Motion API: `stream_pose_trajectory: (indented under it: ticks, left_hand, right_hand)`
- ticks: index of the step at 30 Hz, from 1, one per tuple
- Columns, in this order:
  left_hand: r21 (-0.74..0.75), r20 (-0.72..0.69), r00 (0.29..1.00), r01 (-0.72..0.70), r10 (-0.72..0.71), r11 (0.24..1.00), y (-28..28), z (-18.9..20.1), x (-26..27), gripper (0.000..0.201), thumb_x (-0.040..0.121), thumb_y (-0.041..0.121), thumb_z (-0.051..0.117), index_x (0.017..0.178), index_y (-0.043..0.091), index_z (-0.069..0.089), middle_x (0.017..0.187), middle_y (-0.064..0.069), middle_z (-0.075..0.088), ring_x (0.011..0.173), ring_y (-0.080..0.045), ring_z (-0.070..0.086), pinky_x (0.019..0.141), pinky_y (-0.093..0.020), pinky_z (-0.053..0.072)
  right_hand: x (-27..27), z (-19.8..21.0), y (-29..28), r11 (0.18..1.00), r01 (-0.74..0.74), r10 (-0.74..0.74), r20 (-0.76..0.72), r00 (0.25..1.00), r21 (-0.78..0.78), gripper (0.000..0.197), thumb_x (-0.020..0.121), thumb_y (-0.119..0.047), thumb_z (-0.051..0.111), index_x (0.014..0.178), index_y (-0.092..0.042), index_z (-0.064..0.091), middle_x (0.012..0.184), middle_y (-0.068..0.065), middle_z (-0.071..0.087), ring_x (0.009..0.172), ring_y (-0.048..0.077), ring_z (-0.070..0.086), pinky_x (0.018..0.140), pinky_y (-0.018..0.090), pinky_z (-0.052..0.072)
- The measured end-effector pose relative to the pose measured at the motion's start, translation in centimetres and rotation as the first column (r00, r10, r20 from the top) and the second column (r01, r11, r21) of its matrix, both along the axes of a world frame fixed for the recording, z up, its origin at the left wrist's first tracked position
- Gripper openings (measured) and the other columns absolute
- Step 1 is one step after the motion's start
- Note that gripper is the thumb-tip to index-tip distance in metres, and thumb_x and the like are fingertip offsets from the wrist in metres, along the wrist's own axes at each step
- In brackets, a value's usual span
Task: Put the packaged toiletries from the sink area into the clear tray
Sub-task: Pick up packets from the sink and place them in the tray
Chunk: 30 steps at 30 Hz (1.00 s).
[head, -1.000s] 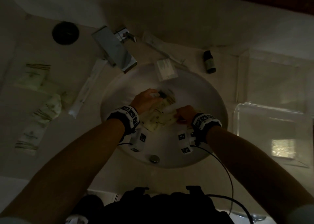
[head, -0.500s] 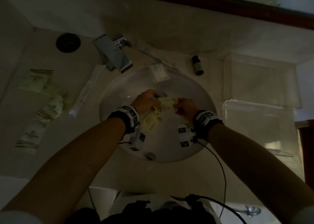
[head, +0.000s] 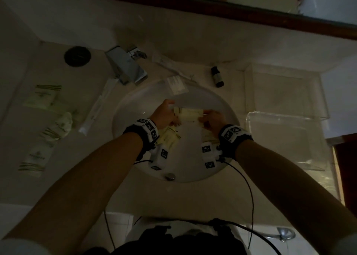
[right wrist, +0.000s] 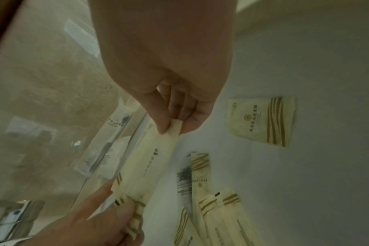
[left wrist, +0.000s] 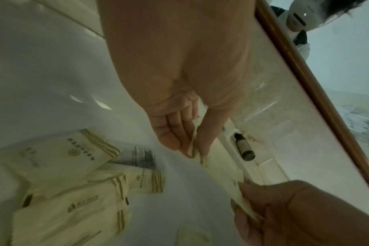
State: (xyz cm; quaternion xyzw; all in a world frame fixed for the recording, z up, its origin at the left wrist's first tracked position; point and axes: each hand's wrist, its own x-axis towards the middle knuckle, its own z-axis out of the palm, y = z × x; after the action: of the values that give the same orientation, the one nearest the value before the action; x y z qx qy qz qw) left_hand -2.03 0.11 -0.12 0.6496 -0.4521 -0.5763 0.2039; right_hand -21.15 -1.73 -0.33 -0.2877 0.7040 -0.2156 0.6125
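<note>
Both hands hold one cream toiletry packet (head: 190, 114) above the white sink basin (head: 222, 107). My left hand (head: 164, 112) pinches its striped end (left wrist: 195, 150); my right hand (head: 211, 119) pinches the other end (right wrist: 173, 128). More cream packets (head: 170, 137) lie in the basin below, also seen as packets (left wrist: 59, 199) in the left wrist view and as packets (right wrist: 261, 119) in the right wrist view. The clear tray (head: 286, 138) stands on the counter to the right of the sink.
A chrome tap (head: 126, 67) stands at the basin's back left. A small dark bottle (head: 217, 76) and a long wrapped item (head: 173, 69) lie behind the sink. More packets (head: 44, 96) and a long white sachet (head: 98, 107) lie on the left counter, near a black disc (head: 77, 56).
Both hands have lifted one cream packet out of the pile in the basin and hold it stretched between them. The head view has shifted back a little.
</note>
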Motion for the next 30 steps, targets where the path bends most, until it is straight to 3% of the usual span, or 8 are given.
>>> stream_pose_trajectory:
  ticks: [3,7,11,14,16,22,26,30]
  left_hand:
    - [0.027,-0.013,1.000,-0.003,0.004,1.000,0.0,0.4,0.3,0.078,0.075,-0.003,0.071,0.140,0.014,0.032,0.094,-0.014,0.059,0.073,-0.018,0.058,0.064,-0.028,0.052]
    - [0.040,0.016,0.999,0.038,-0.039,0.998,0.2,0.8,1.1,0.075,0.075,-0.003,0.071,0.138,0.018,0.035,0.081,-0.004,0.059,0.067,-0.014,0.056,0.055,-0.021,0.048]
    - [0.017,0.017,1.000,0.025,-0.025,1.000,0.6,1.5,2.3,0.040,0.080,0.002,0.066,0.116,0.017,0.056,0.076,-0.003,0.060,0.064,-0.014,0.055,0.044,-0.013,0.044]
    - [-0.041,0.059,0.998,0.023,-0.020,0.999,0.5,1.6,3.0,0.018,0.077,0.015,0.074,0.093,0.021,0.068,0.078,-0.001,0.065,0.076,-0.018,0.062,0.069,-0.024,0.054]
    - [-0.043,0.122,0.989,0.095,-0.089,0.995,0.6,1.5,3.3,0.023,0.076,0.025,0.077,0.098,0.021,0.071,0.090,-0.001,0.067,0.086,-0.017,0.063,0.078,-0.028,0.051]
    - [0.031,0.131,0.976,0.173,-0.175,0.984,0.8,1.2,4.1,0.025,0.076,0.024,0.077,0.091,0.005,0.073,0.084,-0.008,0.066,0.081,-0.019,0.061,0.077,-0.032,0.051]
    - [0.042,0.246,0.952,0.177,-0.181,0.983,0.5,0.8,5.1,0.025,0.077,0.022,0.077,0.088,0.001,0.071,0.084,-0.010,0.062,0.082,-0.021,0.057,0.075,-0.030,0.046]
    - [0.044,0.434,0.884,0.171,-0.173,0.984,-0.1,0.2,6.0,0.023,0.078,0.022,0.074,0.087,0.002,0.070,0.089,-0.010,0.064,0.087,-0.024,0.061,0.080,-0.033,0.052]
  right_hand:
    - [0.2,0.0,0.2,1.000,-0.015,0.014,0.040,0.999,0.011,0.022,0.087,0.002,0.060,0.108,-0.007,0.063,0.095,0.011,0.061,0.083,0.022,0.058,0.083,0.035,0.053]
    - [0.7,0.5,0.8,0.996,-0.073,0.065,0.145,0.987,0.055,0.005,0.086,-0.010,0.064,0.089,-0.008,0.061,0.078,0.006,0.061,0.069,0.019,0.058,0.064,0.029,0.048]
    - [1.3,0.1,0.6,0.983,-0.183,0.181,0.100,0.978,0.005,0.016,0.083,-0.011,0.069,0.097,-0.008,0.062,0.093,0.008,0.064,0.087,0.024,0.061,0.082,0.037,0.051]
    - [2.2,0.2,0.5,0.964,-0.265,0.265,0.083,0.961,-0.013,0.014,0.083,-0.010,0.069,0.096,-0.010,0.063,0.097,0.006,0.065,0.093,0.024,0.061,0.093,0.039,0.049]
    - [2.8,0.3,0.5,0.955,-0.295,0.296,0.101,0.950,-0.020,0.014,0.083,-0.009,0.069,0.096,-0.013,0.064,0.099,0.003,0.066,0.093,0.022,0.062,0.091,0.036,0.050]
    - [4.4,0.5,0.4,0.950,-0.311,0.311,0.105,0.944,-0.021,0.025,0.080,-0.010,0.073,0.104,-0.011,0.065,0.102,0.004,0.066,0.092,0.020,0.063,0.077,0.027,0.052]
    - [5.2,0.5,0.6,0.946,-0.323,0.319,0.105,0.942,0.014,0.008,0.083,-0.015,0.070,0.089,-0.018,0.065,0.088,0.001,0.065,0.079,0.016,0.061,0.076,0.028,0.048]
    - [5.4,-0.6,1.0,0.948,-0.315,0.311,0.078,0.947,0.052,0.003,0.087,-0.018,0.066,0.087,-0.016,0.067,0.084,0.003,0.065,0.071,0.015,0.058,0.071,0.026,0.046]
